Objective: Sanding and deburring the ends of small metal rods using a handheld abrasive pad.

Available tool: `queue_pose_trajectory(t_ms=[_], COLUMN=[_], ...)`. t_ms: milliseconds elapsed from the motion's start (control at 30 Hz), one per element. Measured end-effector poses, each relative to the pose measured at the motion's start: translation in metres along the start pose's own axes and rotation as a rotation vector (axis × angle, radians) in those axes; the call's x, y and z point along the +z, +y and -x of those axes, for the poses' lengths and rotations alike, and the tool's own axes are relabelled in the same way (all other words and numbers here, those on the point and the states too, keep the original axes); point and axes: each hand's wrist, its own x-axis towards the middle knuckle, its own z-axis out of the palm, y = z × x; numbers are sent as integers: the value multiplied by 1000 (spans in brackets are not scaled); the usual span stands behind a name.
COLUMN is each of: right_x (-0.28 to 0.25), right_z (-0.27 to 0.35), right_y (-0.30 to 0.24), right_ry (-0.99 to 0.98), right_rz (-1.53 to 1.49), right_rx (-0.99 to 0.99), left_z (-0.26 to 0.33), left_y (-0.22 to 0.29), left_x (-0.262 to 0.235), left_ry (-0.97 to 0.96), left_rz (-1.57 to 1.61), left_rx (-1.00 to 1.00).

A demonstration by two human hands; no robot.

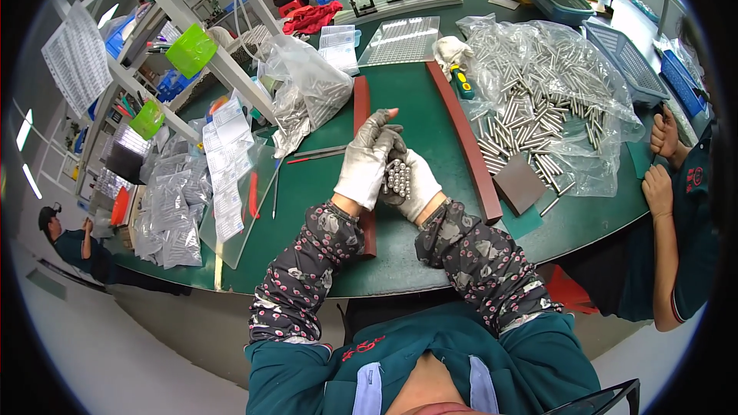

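Both my hands wear white gloves with grey fingers, and they meet above the green table. Between them is a bundle of short, shiny metal pins (397, 177), its round ends facing me. My left hand (364, 160) presses on the bundle's left side and top. My right hand (420, 186) cups it from the right and below, with its fingers partly hidden. A red-brown bar (370, 240) runs under my left hand. Another red-brown bar (466, 142) lies to the right of my hands. Beyond it, many loose metal pins (530, 119) are heaped on clear plastic.
A brown square block (520, 184) sits at the pile's near edge, and a yellow-green handled tool (462, 83) lies behind. Bagged parts (171, 215), papers (228, 173) and tweezers (315, 155) are on the left. A co-worker's hands (659, 177) are at the right edge.
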Motion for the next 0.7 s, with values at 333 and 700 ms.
queue_pose_trajectory(t_ms=[333,700], right_x=[26,89], right_z=[19,-37], right_y=[-4,-25], right_ry=[178,419], right_rz=[236,357], right_rx=[-39,-244], left_z=[25,-1], left_y=[-5,32], left_x=[-15,-74], left_ry=[-25,224], left_rz=[-576,-397], left_rx=[529,342])
